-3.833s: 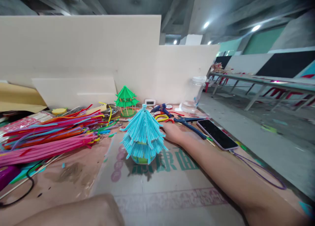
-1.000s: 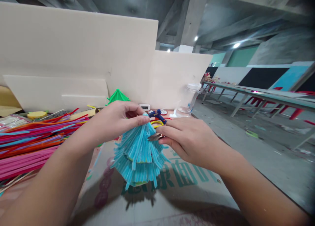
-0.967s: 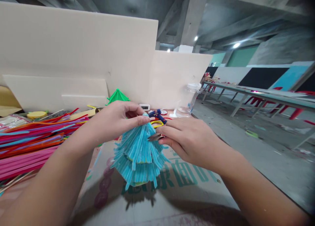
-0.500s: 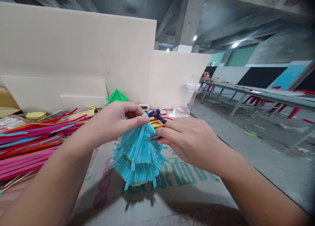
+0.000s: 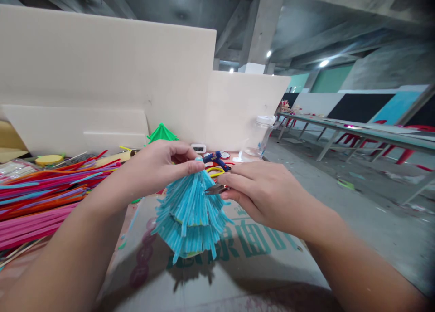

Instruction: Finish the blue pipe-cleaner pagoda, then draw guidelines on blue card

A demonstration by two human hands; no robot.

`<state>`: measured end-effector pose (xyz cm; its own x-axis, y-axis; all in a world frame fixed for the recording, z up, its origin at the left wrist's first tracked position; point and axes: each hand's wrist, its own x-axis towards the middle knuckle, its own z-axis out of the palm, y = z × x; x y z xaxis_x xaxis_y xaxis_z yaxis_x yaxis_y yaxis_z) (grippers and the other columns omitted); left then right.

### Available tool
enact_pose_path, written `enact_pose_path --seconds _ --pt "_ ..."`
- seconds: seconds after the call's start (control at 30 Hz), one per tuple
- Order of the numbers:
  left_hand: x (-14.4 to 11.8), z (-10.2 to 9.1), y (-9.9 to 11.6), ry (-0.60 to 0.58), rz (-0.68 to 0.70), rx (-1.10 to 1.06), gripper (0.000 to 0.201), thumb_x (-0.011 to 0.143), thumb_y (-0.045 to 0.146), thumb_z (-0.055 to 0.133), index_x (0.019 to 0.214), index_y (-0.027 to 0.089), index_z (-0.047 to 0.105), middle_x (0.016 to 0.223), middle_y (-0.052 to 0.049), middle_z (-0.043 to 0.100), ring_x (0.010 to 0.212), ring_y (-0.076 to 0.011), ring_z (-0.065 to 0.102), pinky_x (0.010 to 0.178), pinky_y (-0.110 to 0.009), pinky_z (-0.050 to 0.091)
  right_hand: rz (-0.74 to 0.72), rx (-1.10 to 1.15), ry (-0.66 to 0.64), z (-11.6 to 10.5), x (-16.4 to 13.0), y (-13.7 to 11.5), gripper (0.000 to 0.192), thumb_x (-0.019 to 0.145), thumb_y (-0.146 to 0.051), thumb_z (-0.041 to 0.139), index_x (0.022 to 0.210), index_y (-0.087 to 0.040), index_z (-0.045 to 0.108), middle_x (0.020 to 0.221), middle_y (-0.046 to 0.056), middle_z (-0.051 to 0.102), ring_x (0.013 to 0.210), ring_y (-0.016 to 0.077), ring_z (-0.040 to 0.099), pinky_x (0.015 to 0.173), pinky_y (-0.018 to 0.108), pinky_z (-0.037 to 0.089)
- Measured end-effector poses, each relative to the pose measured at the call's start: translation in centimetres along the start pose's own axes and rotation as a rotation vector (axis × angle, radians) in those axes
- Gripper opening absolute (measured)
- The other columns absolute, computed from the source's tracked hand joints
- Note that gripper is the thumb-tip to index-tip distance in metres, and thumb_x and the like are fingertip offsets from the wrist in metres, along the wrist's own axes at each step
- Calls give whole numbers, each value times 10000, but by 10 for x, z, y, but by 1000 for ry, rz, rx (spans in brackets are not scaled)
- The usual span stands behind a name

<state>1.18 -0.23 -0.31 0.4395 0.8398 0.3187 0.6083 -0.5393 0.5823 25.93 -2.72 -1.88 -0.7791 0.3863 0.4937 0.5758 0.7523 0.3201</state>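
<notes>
A blue pipe-cleaner pagoda (image 5: 190, 212) stands on the cardboard-covered table (image 5: 217, 275), tilted slightly. My left hand (image 5: 159, 167) pinches its pointed top between thumb and fingers. My right hand (image 5: 268, 194) is closed on a small metal cutter, only the jaws (image 5: 214, 189) showing, pressed against the upper right side of the pagoda's roof. Most of the tool is hidden in the fist.
Piles of coloured pipe cleaners (image 5: 50, 185) lie at the left. A green pagoda (image 5: 162, 133), a small clock (image 5: 199, 147), a blue glue gun (image 5: 215, 158) and a clear jar (image 5: 260, 135) stand behind, before white foam boards (image 5: 112, 76). Long tables (image 5: 356, 135) stand far right.
3.8 s ago the pagoda stood free and my right hand lay on the table beside it; now both hands are on it. Over the last second the cutter jaws shifted slightly.
</notes>
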Motion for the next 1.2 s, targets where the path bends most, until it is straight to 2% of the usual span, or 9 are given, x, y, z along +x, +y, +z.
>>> enact_pose_path --seconds 0.17,0.37,0.53,0.87,1.07,1.2 --pt "0 0 1 -4 6 -19 357 890 574 591 789 239 662 710 30 564 667 -132 523 585 -241 399 9 -4 -6 -1 0 -1 311 1030 -321 449 977 -159 708 780 42 672 737 196 634 652 328 364" --pt "-1 0 1 -9 12 -31 366 891 585 588 800 238 658 680 35 545 602 -120 503 525 -236 364 15 37 -41 -2 0 1 283 1024 -310 469 975 -166 708 789 44 685 752 181 640 666 313 374" --pt "-1 0 1 -14 11 -19 378 892 594 582 783 239 656 682 32 544 611 -123 505 545 -240 377 -2 44 -14 -1 0 2 319 1030 -312 457 935 -160 722 767 40 679 730 185 638 646 322 362" --pt "0 -1 0 -19 -9 -23 393 888 607 577 797 236 666 689 23 554 611 -133 504 540 -244 379 -12 34 21 2 0 4 288 1026 -312 457 989 -150 693 779 40 670 727 183 612 642 313 353" --pt "1 0 1 -19 85 -30 320 934 512 552 859 237 698 773 18 620 715 -152 555 641 -258 423 3 51 -25 0 1 1 305 1032 -327 444 961 -164 692 771 40 659 730 181 610 657 308 363" --pt "1 -2 2 -4 151 14 263 944 420 555 924 225 731 870 5 691 813 -163 602 714 -256 445 -5 20 -3 0 0 -1 310 1033 -330 451 932 -166 693 747 39 656 708 173 597 648 308 349"
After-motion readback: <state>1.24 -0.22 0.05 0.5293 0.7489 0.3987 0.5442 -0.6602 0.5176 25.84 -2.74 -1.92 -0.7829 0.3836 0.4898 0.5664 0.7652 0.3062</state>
